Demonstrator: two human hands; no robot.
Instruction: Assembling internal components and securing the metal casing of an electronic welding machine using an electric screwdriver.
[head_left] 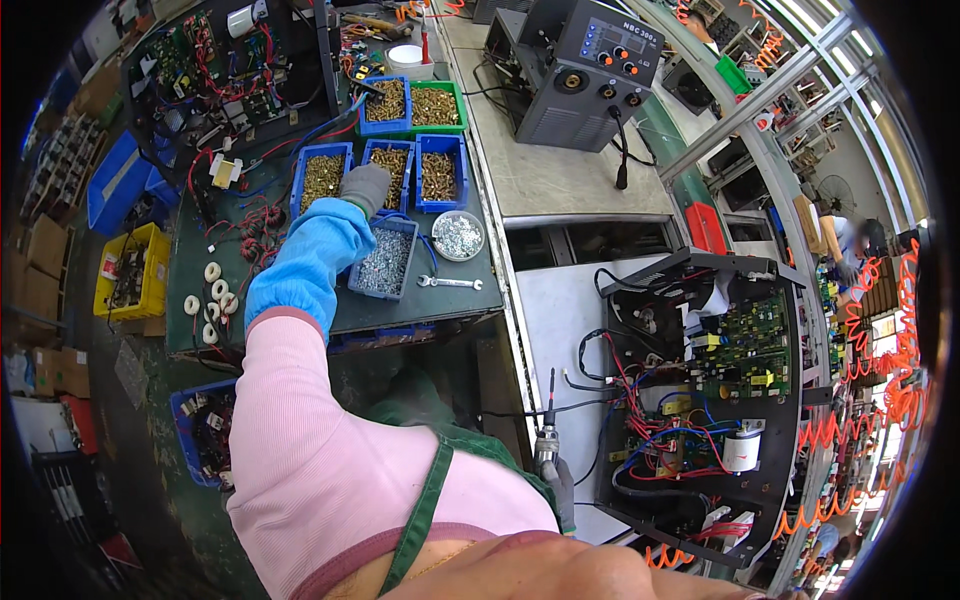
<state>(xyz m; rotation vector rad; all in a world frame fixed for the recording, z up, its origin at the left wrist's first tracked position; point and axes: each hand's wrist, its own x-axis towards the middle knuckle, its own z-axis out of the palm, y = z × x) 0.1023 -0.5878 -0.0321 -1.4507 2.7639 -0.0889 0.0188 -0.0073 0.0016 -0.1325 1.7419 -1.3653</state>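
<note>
My left hand, in a grey glove, is over the near end of a blue bin of brass-coloured screws. Its fingers are curled together; whatever is at the fingertips is hidden. A blue oversleeve covers that forearm. Low in the view my right hand, also gloved in grey, is closed round a power screwdriver whose long dark bit points away from me. To its right lies an opened machine chassis with green circuit boards, coloured wires and a white cylindrical part.
More screw bins surround my left hand. Nearer are a bin of silver hardware, a round dish and a wrench. A welding machine stands at the back; another open chassis is far left.
</note>
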